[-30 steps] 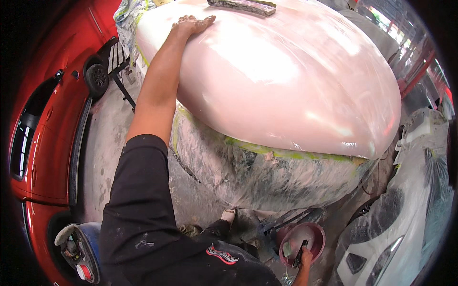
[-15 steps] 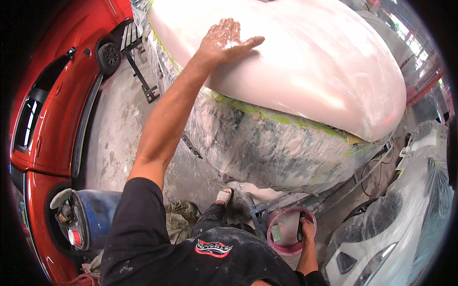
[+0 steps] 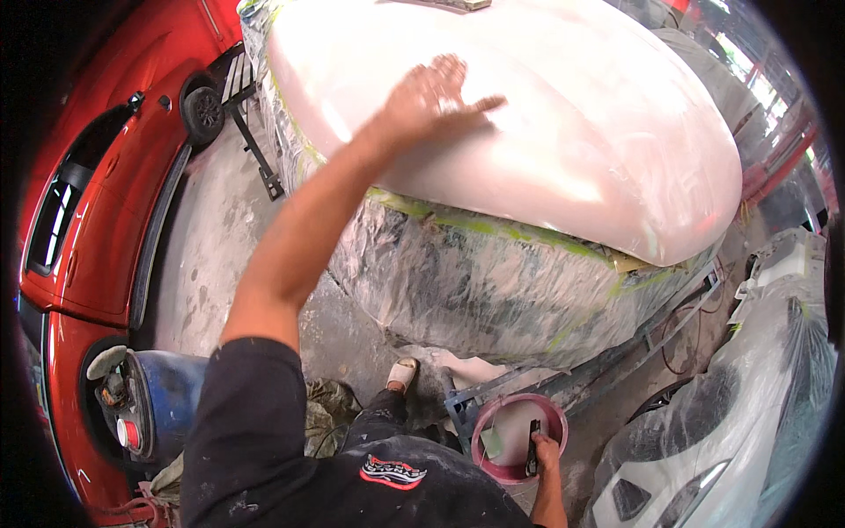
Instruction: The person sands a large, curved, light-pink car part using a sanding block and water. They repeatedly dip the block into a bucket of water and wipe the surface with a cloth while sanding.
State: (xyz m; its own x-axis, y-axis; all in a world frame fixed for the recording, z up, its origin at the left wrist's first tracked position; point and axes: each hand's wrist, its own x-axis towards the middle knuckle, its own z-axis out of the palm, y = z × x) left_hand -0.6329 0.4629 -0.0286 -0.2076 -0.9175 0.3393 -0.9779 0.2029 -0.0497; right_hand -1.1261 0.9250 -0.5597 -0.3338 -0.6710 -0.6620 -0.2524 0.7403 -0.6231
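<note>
Workshop floor, red car (image 3: 97, 220) at left. Left hand (image 3: 431, 97) flat, fingers spread, on pale primed car panel (image 3: 572, 132), feeling surface. Right hand (image 3: 546, 453) closed on dark tool over pink bucket (image 3: 519, 436). Next likely needs filler on tool.

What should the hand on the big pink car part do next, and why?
Probably keep gliding the left hand flat across the pale pink panel, feeling for bumps. The palm lies open on the smooth surface, while the right hand reaches low into the pink bucket, so the touch check seems unfinished.
</note>
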